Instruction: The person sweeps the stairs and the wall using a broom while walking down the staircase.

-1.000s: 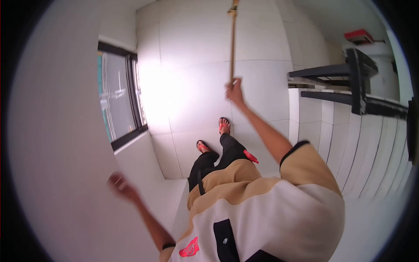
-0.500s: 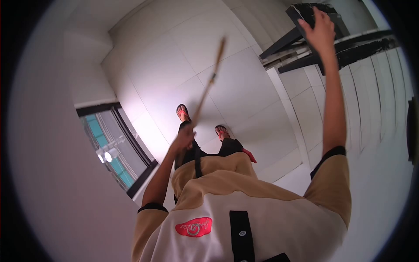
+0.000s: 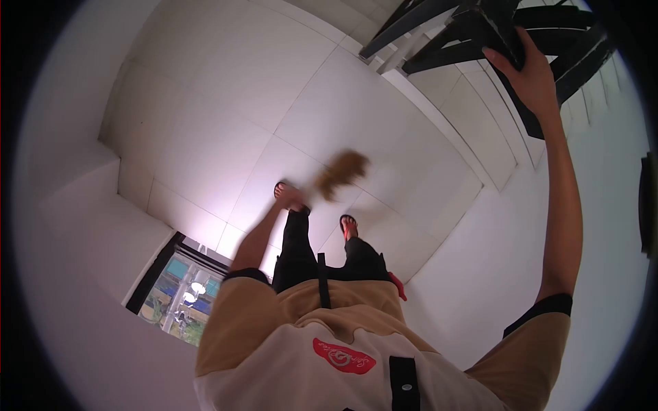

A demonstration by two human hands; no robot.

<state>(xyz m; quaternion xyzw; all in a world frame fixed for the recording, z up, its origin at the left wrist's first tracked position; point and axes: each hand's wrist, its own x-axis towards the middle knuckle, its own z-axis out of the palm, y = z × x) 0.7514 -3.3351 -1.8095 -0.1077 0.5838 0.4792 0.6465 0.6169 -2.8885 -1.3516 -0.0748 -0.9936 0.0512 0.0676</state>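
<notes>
My left hand (image 3: 290, 197), blurred by motion, is low over the floor beside my left foot, closed round a brown stick-like object. The object's brown body (image 3: 341, 175) is smeared and looks short and wide, just ahead and to the right of the hand; its exact shape cannot be made out. At the upper right my right hand (image 3: 533, 77) grips a black post (image 3: 495, 31) of the stair railing, thumb on one side and fingers on the other.
Pale tiles (image 3: 205, 89) cover the floor around my sandalled feet. White steps (image 3: 466, 116) and black railing bars (image 3: 439, 58) are at the upper right. A dark-framed window (image 3: 179, 291) is at the lower left, with white walls on both sides.
The long stick that pointed up the view now appears as a short, blurred brown shape. The view has shifted, the railing looks nearer, and my right hand still holds its post.
</notes>
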